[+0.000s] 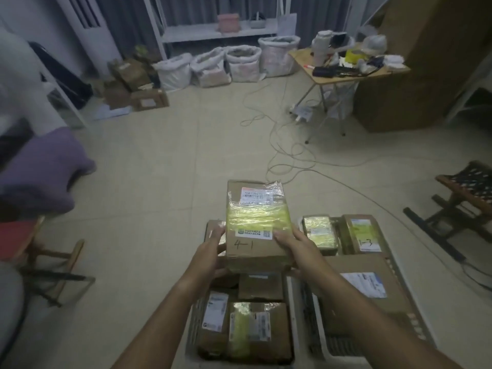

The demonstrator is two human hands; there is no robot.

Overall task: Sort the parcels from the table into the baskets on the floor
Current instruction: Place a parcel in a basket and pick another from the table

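Observation:
I hold a cardboard parcel (255, 222) with yellow tape, a white label and "4-1" written on it, above the left basket (192, 315). My left hand (213, 249) grips its left near edge and my right hand (295, 246) grips its right near corner. The left basket holds several taped cardboard parcels (255, 326). The right basket (319, 331) holds a large flat parcel (364, 286) and smaller ones (319, 233) behind it, one marked "1-3" (364, 233).
Cables (287, 155) trail across the tiled floor ahead. A folding table (346, 73) with clutter stands at the back right, white sacks (226, 65) and cardboard boxes (133, 83) at the back. A wooden stool (460, 198) is at right, a purple cushioned seat (45, 171) at left.

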